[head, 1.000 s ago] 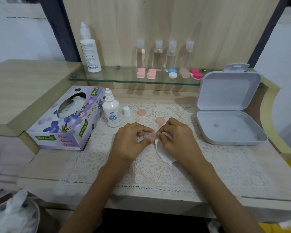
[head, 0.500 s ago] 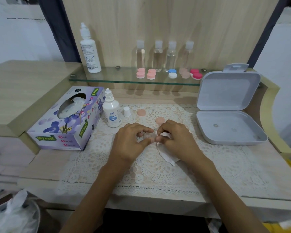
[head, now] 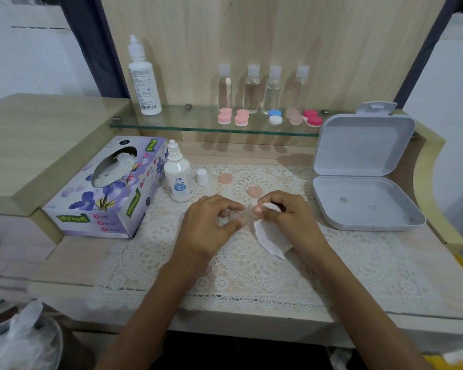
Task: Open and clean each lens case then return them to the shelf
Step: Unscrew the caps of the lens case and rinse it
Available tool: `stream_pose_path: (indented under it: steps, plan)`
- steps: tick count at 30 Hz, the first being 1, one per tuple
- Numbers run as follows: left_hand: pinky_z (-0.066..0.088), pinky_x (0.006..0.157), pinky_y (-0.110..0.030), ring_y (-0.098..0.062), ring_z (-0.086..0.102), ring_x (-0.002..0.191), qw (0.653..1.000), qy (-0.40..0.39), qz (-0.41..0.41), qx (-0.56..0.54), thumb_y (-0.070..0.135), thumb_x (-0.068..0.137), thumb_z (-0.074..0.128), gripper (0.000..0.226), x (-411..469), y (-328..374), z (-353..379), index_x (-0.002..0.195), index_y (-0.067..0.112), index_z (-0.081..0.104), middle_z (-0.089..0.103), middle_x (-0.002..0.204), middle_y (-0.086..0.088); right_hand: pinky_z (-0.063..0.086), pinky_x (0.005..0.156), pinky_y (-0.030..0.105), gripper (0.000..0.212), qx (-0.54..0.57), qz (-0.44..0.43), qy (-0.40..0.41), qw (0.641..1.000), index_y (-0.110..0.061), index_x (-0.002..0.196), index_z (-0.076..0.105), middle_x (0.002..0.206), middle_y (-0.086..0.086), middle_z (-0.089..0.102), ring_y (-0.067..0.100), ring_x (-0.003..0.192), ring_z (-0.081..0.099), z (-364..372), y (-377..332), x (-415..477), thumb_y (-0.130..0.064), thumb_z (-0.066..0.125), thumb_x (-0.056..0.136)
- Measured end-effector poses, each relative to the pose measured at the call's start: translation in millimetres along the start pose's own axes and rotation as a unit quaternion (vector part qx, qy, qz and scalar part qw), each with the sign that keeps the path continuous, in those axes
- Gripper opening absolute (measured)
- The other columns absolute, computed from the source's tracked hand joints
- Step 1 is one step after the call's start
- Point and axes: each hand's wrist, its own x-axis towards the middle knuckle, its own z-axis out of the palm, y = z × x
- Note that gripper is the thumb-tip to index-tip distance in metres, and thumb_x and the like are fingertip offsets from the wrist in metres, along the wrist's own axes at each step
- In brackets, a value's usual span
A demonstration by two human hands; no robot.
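- The left hand (head: pixel 209 225) pinches a clear lens case (head: pixel 238 215) between curled fingers and thumb, just above the lace doily (head: pixel 251 265)
- The right hand (head: pixel 286 217) has its fingers curled round a white tissue (head: pixel 271 239) and meets the case at its thumb tip
- Two pink caps (head: pixel 226 178) (head: pixel 254 191) lie on the doily beyond the hands
- The tissue box (head: pixel 110 193) to the left reads "Mysoft" in green, with "Soft Facial Tissue" in red
- Beside it stands a small white dropper bottle (head: pixel 177 182) with a blue logo; its text is too small to read, and a white cap (head: pixel 202 177) stands just beside it
- The glass shelf (head: pixel 171 124) carries a tall white bottle (head: pixel 144 84) with a barcode and more lens cases (head: pixel 275 116)
- A grey box (head: pixel 364 182) stands open at the right
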Motion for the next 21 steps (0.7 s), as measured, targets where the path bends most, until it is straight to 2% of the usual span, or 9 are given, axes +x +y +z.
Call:
stream_pose_path:
  steps: [4,7,9,12,16,21]
  plan:
    - [0.047,0.075,-0.026,-0.005,0.055,0.079,1.0,-0.004,-0.002,0.0,0.025,0.073,0.08,0.023,-0.4,-0.3,0.6,0.094,0.026,0.073,0.063,0.084,0.015,0.05,0.073,0.046,0.011,0.07,0.028,0.031,0.997,-0.018,0.07,0.071,0.073,0.001,0.068,0.021,0.075,0.062,-6.2,-5.4,-2.9,-0.015,0.074,0.079]
    - [0.043,0.074,-0.019,0.0,0.055,0.08,1.0,-0.008,-0.003,0.01,0.025,0.073,0.079,0.02,-0.6,0.3,0.1,0.092,0.027,0.071,0.063,0.088,0.015,0.05,0.071,0.037,0.006,0.066,0.017,0.033,0.997,-0.015,0.074,0.072,0.074,0.001,0.07,0.015,0.074,0.063,-4.5,-8.7,-4.1,-0.011,0.076,0.077]
    - [0.042,0.073,-0.016,0.002,0.055,0.081,1.0,-0.013,-0.008,0.004,0.023,0.073,0.078,0.02,-0.7,1.0,-0.7,0.09,0.027,0.068,0.061,0.09,0.014,0.051,0.074,0.04,0.008,0.065,0.011,0.03,0.997,-0.017,0.075,0.073,0.077,0.001,0.071,0.016,0.077,0.064,-3.1,-9.4,-3.7,-0.01,0.078,0.076]
    - [0.044,0.075,-0.019,0.0,0.055,0.082,1.0,-0.025,-0.017,-0.008,0.021,0.073,0.077,0.023,0.1,1.5,-1.7,0.091,0.028,0.067,0.061,0.092,0.012,0.052,0.076,0.043,0.01,0.038,-0.01,0.03,0.999,-0.017,0.08,0.073,0.081,0.002,0.07,0.017,0.077,0.062,-3.3,-8.2,-4.0,-0.009,0.078,0.075]
    - [0.048,0.079,-0.024,-0.002,0.057,0.083,0.998,-0.049,-0.022,-0.031,0.019,0.072,0.078,0.031,3.0,4.0,-6.6,0.1,0.026,0.065,0.063,0.096,0.009,0.051,0.068,0.037,0.014,0.019,-0.039,0.032,0.999,-0.016,0.083,0.07,0.081,-0.003,0.069,0.016,0.074,0.058,-3.1,-10.3,-5.1,-0.009,0.079,0.074]
    - [0.048,0.089,-0.028,-0.005,0.058,0.093,0.995,-0.082,-0.037,-0.041,0.019,0.078,0.074,0.031,2.5,3.8,-20.8,0.107,0.023,0.065,0.06,0.108,0.006,0.05,0.063,0.03,0.017,0.036,-0.04,0.046,0.997,-0.012,0.082,0.068,0.077,-0.003,0.069,0.02,0.074,0.061,-5.3,-16.5,-7.4,-0.011,0.081,0.071]
